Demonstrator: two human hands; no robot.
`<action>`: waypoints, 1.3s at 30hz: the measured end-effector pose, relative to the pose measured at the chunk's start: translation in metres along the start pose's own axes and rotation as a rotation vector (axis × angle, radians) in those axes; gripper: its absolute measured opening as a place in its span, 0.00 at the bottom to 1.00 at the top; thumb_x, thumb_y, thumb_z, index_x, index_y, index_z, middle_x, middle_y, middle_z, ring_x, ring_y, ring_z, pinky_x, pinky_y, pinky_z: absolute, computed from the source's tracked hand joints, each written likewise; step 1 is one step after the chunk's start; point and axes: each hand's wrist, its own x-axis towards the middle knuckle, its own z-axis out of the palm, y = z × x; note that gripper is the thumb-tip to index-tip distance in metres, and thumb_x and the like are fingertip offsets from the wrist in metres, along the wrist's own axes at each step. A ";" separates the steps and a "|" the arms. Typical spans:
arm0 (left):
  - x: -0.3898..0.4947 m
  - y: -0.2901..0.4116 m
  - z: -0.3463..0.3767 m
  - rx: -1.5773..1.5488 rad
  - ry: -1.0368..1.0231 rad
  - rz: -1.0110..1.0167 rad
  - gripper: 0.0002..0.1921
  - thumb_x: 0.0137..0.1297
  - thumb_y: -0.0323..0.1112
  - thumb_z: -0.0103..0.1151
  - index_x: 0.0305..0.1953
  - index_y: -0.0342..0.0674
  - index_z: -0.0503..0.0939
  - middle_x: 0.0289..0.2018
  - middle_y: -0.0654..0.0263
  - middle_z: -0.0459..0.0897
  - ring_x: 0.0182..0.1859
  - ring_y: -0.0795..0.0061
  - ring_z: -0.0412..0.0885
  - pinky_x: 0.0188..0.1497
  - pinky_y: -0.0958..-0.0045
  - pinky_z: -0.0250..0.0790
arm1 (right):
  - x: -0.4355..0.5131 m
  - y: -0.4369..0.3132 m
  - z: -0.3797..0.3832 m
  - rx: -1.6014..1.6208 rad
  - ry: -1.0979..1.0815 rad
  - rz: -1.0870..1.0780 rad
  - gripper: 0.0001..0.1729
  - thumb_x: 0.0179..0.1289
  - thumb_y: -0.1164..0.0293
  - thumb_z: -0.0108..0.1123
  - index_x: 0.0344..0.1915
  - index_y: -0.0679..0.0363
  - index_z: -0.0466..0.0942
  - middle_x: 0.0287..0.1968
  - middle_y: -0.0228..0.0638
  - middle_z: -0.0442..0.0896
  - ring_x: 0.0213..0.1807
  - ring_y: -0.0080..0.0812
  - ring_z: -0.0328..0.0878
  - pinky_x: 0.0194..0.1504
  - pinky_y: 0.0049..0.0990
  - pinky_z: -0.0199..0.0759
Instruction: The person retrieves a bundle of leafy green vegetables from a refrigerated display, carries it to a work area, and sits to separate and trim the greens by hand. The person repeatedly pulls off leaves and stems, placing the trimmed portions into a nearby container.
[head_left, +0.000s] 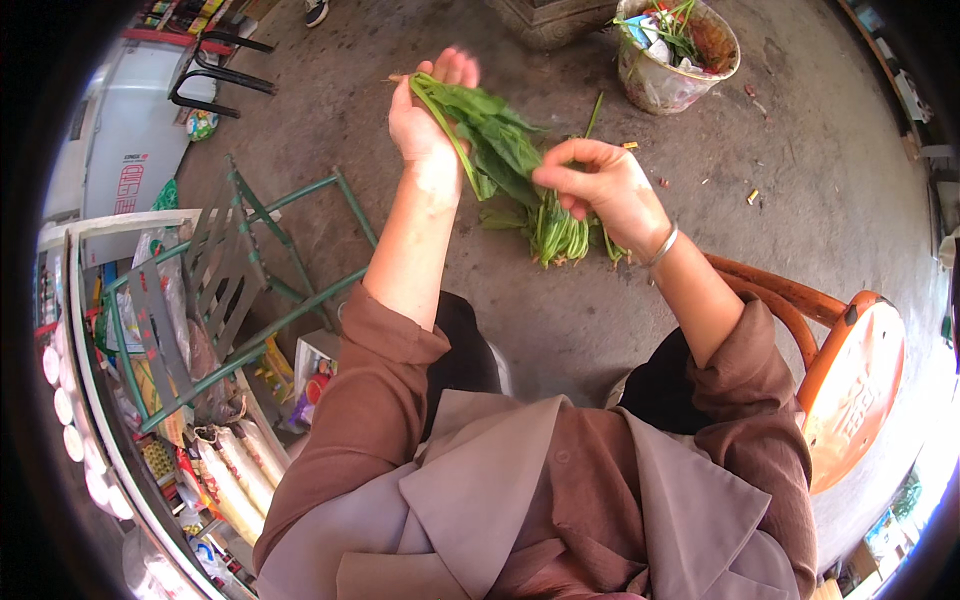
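A leafy green plant (487, 124) with long stems and a root end lies across the open palm of my left hand (431, 120), its root end by the thumb. My right hand (604, 184) is at the tips of the plant's leaves, thumb and forefinger together; whether a leaf is pinched between them is not clear. On the concrete floor below lies a pile of similar greens (559, 234), stem ends toward me, partly hidden by my right hand. A bracelet circles my right wrist.
A waste bin (667, 86) with scraps stands at the upper right. An orange metal chair (855, 390) is at my right. At my left are a green metal frame (296, 315) and a shelf rack with packages. Small litter dots the floor.
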 end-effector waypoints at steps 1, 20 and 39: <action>0.002 0.000 -0.001 0.004 0.006 -0.007 0.11 0.72 0.35 0.35 0.39 0.35 0.68 0.43 0.50 0.79 0.46 0.60 0.79 0.60 0.56 0.70 | 0.001 -0.003 -0.004 0.049 -0.032 -0.003 0.09 0.57 0.68 0.69 0.31 0.62 0.80 0.22 0.24 0.77 0.23 0.13 0.72 0.24 0.13 0.66; 0.025 0.012 -0.024 -0.708 -0.006 -0.453 0.06 0.64 0.26 0.37 0.29 0.39 0.65 0.18 0.70 0.63 0.20 0.77 0.64 0.24 0.76 0.63 | 0.008 -0.002 -0.029 0.089 0.008 -0.029 0.07 0.62 0.70 0.56 0.36 0.63 0.77 0.24 0.24 0.74 0.23 0.15 0.65 0.25 0.15 0.57; 0.013 -0.007 -0.010 -0.580 -0.194 -0.478 0.05 0.65 0.27 0.41 0.32 0.37 0.67 0.22 0.70 0.64 0.25 0.80 0.63 0.29 0.79 0.61 | 0.001 0.000 -0.002 0.211 -0.163 0.242 0.27 0.66 0.50 0.55 0.43 0.66 0.76 0.30 0.30 0.77 0.29 0.19 0.75 0.30 0.19 0.72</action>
